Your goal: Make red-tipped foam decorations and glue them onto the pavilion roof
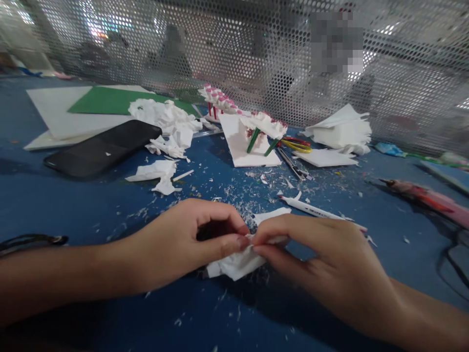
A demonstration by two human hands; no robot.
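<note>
A crumpled piece of white tissue paper [236,264] is pinched between my two hands, low over the blue table. My left hand [205,234] is closed, thumb and fingertips on the tissue's upper edge. Thumb and forefinger of my right hand [322,254] grip it close beside them, so the fingertips of both hands nearly meet. Just behind my fingers a flat scrap of tissue [273,214] lies on the table. A white marker [315,210] rests beyond my right hand. Part of the held tissue is hidden behind my fingers.
A paper model on green posts [252,142] stands at the back, near another with pink tops [220,100]. Left of them are crumpled tissue [168,120], a black phone [102,149] and green sheet [110,101]. A tissue stack [339,129] sits right. Perforated metal [234,54] borders the table.
</note>
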